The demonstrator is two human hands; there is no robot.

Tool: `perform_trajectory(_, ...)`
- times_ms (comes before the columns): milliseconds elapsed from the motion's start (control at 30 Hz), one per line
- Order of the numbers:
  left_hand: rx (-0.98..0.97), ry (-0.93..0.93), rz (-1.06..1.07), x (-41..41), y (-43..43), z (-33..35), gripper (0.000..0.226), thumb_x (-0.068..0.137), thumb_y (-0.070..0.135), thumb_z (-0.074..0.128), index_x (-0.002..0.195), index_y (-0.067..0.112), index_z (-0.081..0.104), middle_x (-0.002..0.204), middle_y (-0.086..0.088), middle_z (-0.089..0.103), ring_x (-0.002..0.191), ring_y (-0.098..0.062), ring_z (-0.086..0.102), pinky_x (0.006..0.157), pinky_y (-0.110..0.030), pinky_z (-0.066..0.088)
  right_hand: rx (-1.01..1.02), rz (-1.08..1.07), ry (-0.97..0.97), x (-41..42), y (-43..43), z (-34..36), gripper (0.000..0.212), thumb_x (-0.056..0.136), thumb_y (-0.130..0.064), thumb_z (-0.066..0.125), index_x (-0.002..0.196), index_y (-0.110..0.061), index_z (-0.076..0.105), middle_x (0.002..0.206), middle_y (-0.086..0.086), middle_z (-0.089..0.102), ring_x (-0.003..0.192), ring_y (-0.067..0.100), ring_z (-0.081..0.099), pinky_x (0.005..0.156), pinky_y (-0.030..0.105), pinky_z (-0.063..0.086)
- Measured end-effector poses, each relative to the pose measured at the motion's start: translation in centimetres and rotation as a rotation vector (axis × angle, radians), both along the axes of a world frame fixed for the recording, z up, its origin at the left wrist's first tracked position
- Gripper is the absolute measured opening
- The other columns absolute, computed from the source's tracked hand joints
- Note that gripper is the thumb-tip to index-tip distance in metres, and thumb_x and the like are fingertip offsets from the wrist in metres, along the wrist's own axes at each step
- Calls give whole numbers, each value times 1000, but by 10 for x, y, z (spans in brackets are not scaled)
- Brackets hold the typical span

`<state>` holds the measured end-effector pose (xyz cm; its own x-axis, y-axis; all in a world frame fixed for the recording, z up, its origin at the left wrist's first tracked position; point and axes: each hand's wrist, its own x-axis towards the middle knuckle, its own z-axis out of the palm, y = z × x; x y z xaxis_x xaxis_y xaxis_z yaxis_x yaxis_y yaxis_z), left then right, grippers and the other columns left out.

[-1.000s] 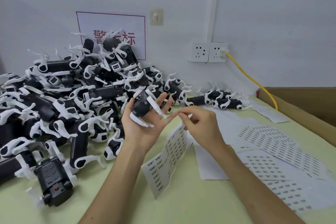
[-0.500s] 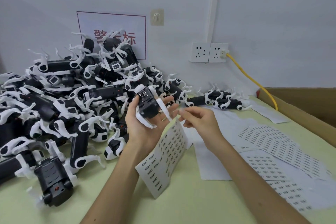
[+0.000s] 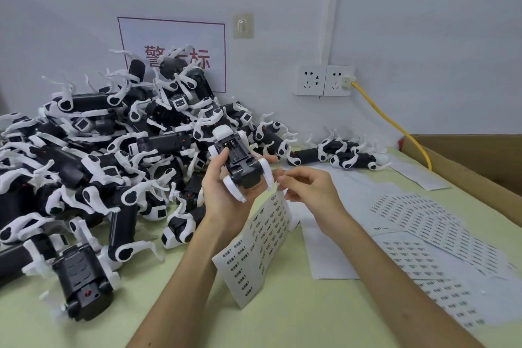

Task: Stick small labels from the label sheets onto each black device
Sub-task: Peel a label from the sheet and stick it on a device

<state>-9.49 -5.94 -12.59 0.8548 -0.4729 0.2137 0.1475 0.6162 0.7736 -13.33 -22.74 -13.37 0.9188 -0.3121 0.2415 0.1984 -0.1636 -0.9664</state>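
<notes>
My left hand [image 3: 223,192] grips a black device [image 3: 240,161] with white legs, held belly-up above the table, and also pins a label sheet [image 3: 260,246] that hangs down from under it. My right hand [image 3: 308,189] is just right of the device, thumb and forefinger pinched together at its white rear leg; a small label between them is too small to make out. A large heap of black devices [image 3: 107,155] fills the left half of the table.
More label sheets [image 3: 423,237] lie spread at the right on white paper. A few devices [image 3: 344,154] sit by the wall under the sockets [image 3: 323,80]. A yellow cable [image 3: 395,124] runs to a cardboard box [image 3: 474,161] at the right edge.
My left hand has turned the device belly-up and raised it. My right hand has left the label sheet and moved up to the device's rear end.
</notes>
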Motion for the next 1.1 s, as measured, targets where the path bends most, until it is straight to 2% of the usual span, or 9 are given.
perform_trajectory(67, 19, -3, 72, -2, -1, 3, 83, 86, 53, 56, 129, -18, 55, 117, -28, 68, 106, -45, 67, 100, -50, 54, -45, -21, 14, 1, -1, 0, 11, 89, -9, 73, 80, -16, 75, 78, 1, 77, 57, 7, 64, 64, 23, 54)
perform_trajectory(167, 50, -30, 110, -3, -3, 3, 69, 90, 49, 49, 121, -12, 60, 112, -29, 71, 103, -46, 68, 95, -52, 57, -308, -121, 6, 2, 0, -3, 6, 88, -18, 75, 82, -17, 73, 75, -3, 74, 58, 8, 64, 68, 29, 56)
perform_trajectory(267, 55, -21, 84, -5, -3, 5, 54, 90, 45, 49, 109, -3, 63, 106, -28, 71, 94, -41, 70, 80, -44, 61, -499, -184, -62, 2, 3, -7, 16, 88, -31, 77, 76, -23, 68, 71, -11, 68, 60, 1, 59, 57, 13, 44)
perform_trajectory(533, 53, 11, 29, -6, -6, 5, 45, 100, 41, 44, 109, 3, 65, 109, -22, 74, 97, -32, 72, 88, -41, 58, -630, -229, -101, -1, 3, -9, 16, 89, -31, 75, 78, -28, 64, 73, -22, 63, 63, 3, 57, 55, 21, 40)
perform_trajectory(633, 61, 4, 112, -5, -6, 5, 45, 98, 40, 49, 109, 1, 69, 118, -26, 72, 111, -36, 70, 101, -46, 49, -649, -260, -130, -2, 3, -7, 18, 89, -29, 73, 76, -29, 61, 75, -25, 62, 63, 4, 57, 56, 23, 44)
perform_trajectory(733, 64, 5, 211, 0, -6, 4, 38, 99, 38, 54, 102, 8, 76, 124, -26, 70, 116, -34, 65, 92, -38, 44, -576, -314, -218, -3, -1, -4, 21, 89, -19, 73, 74, -30, 62, 67, -18, 62, 58, 6, 55, 58, 18, 41)
perform_trajectory(867, 11, 59, 185, 5, -6, 1, 65, 88, 42, 68, 137, 0, 60, 127, -18, 61, 110, -31, 47, 67, -31, 28, -316, -286, -256, -2, -5, 1, 17, 89, -20, 76, 75, -28, 71, 62, -16, 62, 52, 4, 48, 56, 11, 36)
perform_trajectory(1033, 8, 126, 204, 5, -8, -2, 62, 79, 33, 77, 132, 5, 59, 114, -14, 46, 82, -19, 41, 63, -28, 22, -124, -159, -268, -3, -3, 5, 12, 92, -14, 73, 84, -22, 78, 59, -9, 61, 53, 7, 45, 54, 15, 36)
perform_trajectory(1100, 13, 138, 189, 4, -10, -2, 56, 77, 33, 77, 124, 12, 54, 113, -12, 45, 88, -20, 42, 60, -26, 25, -33, -100, -249, -5, -1, 6, 18, 94, -9, 69, 86, -22, 79, 56, -3, 56, 49, 10, 42, 48, 17, 36)
